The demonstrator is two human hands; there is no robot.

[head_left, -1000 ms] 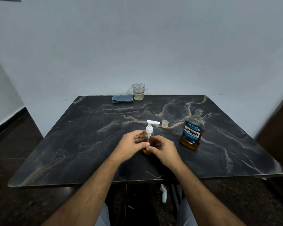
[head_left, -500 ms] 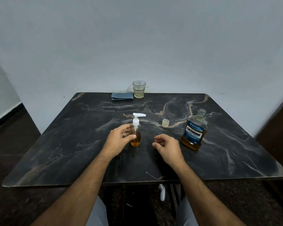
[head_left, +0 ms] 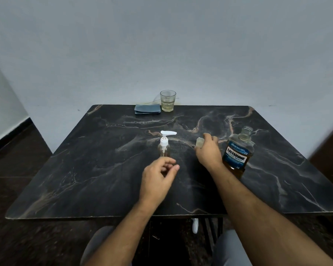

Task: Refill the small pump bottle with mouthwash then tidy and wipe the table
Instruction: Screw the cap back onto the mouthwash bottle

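The small pump bottle (head_left: 164, 145) with its white pump head stands upright near the middle of the dark marble table (head_left: 85, 169). Just in front of it hovers my left hand (head_left: 158, 179), fingers loosely curled and holding nothing. My right hand (head_left: 208, 150) has its fingers closed on the small pale cap (head_left: 199, 142), further right. The big mouthwash bottle (head_left: 238, 152), blue-labelled with amber liquid, stands uncapped just right of my right wrist.
At the table's far edge, against the wall, lies a folded blue cloth (head_left: 147, 109) beside a glass (head_left: 168, 100) holding a little pale liquid. Below the front edge a white object (head_left: 195, 225) shows on the floor.
My left hand let go of the pump bottle and drew back. My right hand reached forward and took hold of the cap.
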